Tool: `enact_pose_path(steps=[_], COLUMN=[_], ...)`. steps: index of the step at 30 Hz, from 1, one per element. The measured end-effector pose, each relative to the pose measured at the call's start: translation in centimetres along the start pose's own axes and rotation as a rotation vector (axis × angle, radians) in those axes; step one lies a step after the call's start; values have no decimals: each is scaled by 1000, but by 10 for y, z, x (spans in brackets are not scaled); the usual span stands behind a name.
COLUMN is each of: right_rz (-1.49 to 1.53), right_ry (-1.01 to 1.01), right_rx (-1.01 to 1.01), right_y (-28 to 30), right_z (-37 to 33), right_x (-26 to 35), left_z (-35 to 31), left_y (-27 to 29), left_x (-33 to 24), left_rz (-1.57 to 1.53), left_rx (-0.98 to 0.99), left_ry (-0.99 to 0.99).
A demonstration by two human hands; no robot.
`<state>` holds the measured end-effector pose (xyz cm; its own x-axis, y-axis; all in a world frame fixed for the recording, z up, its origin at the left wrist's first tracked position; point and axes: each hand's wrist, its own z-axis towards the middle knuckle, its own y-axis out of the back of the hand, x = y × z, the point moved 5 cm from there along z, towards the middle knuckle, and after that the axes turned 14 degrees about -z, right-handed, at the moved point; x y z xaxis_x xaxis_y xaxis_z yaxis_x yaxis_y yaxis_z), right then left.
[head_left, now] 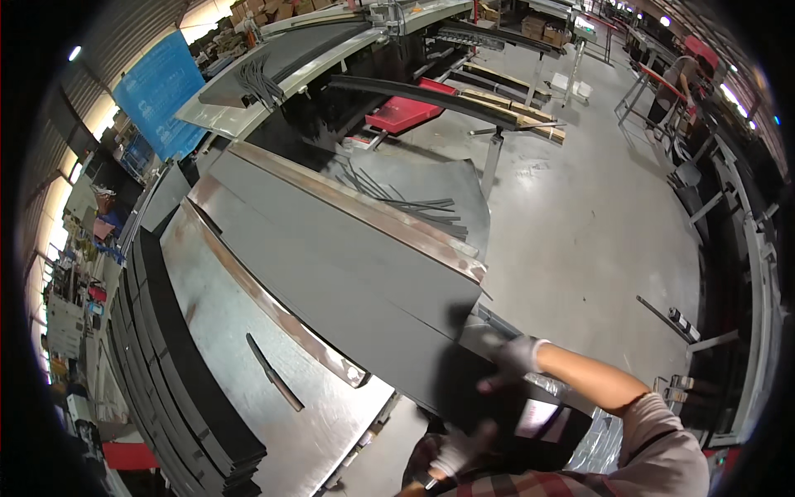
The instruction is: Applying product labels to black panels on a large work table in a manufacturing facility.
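Observation:
A long dark grey sheet (pixel 331 240) lies lengthwise between two worn metal rails, the right rail (pixel 356 203) and the left rail (pixel 273 311). My right hand (pixel 517 360), in a light glove, is over the sheet's near right corner. Its fingers look spread, though I cannot tell whether they touch the sheet. Lower down, close to my body, my left hand (pixel 464 447) is also gloved and smeared by motion, so its grip is unclear. A dark blurred patch, shadow or material, covers the sheet's near end between them. A dark-bladed knife-like tool (pixel 275 374) rests on the metal table (pixel 219 331).
Stacked black strips (pixel 178 356) line the table's left side. Thin dark strips (pixel 406 199) lie beyond the right rail, near a red tray (pixel 406 108). A blue sheet (pixel 161 95) hangs at back left. Another person (pixel 683 79) stands far right beside racks.

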<state>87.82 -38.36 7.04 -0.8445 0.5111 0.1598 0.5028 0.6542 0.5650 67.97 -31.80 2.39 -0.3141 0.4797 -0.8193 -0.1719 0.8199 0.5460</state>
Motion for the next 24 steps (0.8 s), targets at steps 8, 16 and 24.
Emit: enact_pose_path(steps=[8, 16, 24], right_rz=[-51, 325, 573], right_ry=[-65, 950, 468], right_rx=[-172, -329, -23], right_y=[7, 31, -108], right_z=[-20, -64, 148], right_x=[-4, 38, -68], left_z=[11, -4, 38], left_y=[18, 80, -79], left_x=[16, -26, 175], left_rz=[-857, -1068, -658], left_rx=[-266, 186, 147], left_ry=[294, 156, -207])
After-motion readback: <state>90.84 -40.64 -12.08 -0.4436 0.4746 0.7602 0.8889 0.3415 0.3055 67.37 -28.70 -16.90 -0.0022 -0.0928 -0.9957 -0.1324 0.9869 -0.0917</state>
